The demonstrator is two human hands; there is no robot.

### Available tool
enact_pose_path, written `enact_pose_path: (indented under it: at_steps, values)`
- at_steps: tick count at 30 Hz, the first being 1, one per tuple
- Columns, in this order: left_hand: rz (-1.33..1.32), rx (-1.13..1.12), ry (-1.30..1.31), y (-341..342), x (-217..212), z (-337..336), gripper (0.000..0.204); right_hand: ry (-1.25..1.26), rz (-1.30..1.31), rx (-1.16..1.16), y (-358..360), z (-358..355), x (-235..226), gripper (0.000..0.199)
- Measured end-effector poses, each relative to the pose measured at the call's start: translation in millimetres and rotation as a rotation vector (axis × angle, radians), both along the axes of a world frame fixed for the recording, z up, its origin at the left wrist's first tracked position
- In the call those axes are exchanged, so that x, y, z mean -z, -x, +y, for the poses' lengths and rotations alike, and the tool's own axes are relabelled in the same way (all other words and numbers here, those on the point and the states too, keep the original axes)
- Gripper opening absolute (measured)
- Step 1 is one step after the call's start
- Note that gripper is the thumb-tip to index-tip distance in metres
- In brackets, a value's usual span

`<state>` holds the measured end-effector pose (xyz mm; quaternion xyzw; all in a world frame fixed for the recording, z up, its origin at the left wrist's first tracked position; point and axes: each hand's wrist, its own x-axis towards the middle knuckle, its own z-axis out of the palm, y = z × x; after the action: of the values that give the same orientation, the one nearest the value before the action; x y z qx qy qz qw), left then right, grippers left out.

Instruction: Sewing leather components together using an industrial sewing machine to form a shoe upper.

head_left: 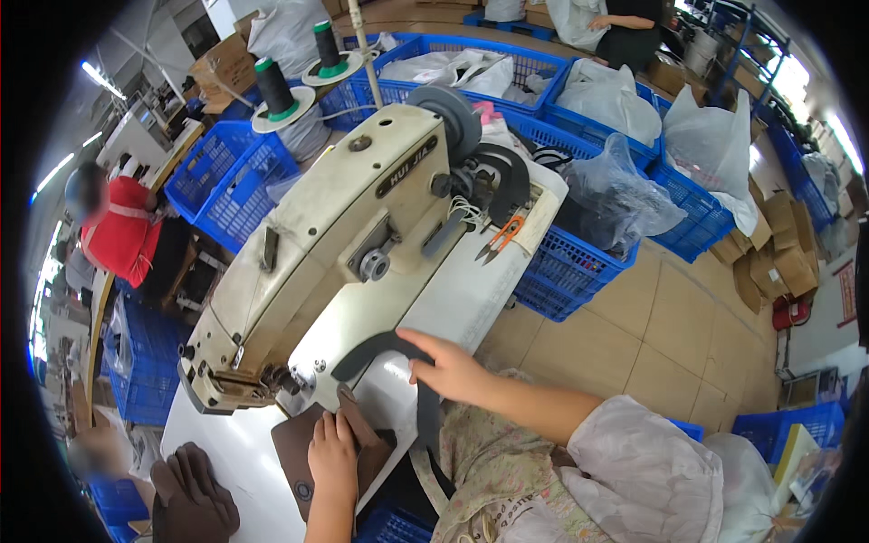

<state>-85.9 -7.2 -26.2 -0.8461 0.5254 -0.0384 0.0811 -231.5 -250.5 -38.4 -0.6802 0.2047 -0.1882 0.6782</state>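
A dark grey curved strip (385,348) lies by the needle end of a cream sewing machine (317,244), its tail hanging over the table edge. My right hand (448,366) is closed on the strip's bend. Brown flat pieces (294,443), one with a round metal fitting, rest on the white tabletop (201,434). Over them lies my left hand (333,457), fingers stretched out and pressing on the brown material; a folded brown flap stands beside its fingertips. Several more brown pieces (192,498) are stacked at the near left.
Orange-handled thread snips (503,237) and dark curved pieces (509,185) lie at the table's far end. Black thread cones (274,90) stand behind the machine. Blue crates (570,271) with plastic bags crowd the far side. A person in red (122,231) sits at the left.
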Motion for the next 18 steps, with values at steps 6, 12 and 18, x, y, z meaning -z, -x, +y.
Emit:
enact_pose_path:
  at_steps: [6, 12, 18]
  values:
    - [-0.067, 0.062, -0.066, 14, -6, -8, 0.050, 0.131, -0.041, 0.043, -1, -7, -4, 0.056]
    - [-0.090, 0.174, -0.095, 23, -16, -17, 0.048, -0.627, -0.290, -0.035, 16, -17, -51, 0.054]
    - [-0.057, 0.128, -0.027, 27, -19, -12, 0.051, -0.404, -0.162, -0.188, 13, 37, -31, 0.062]
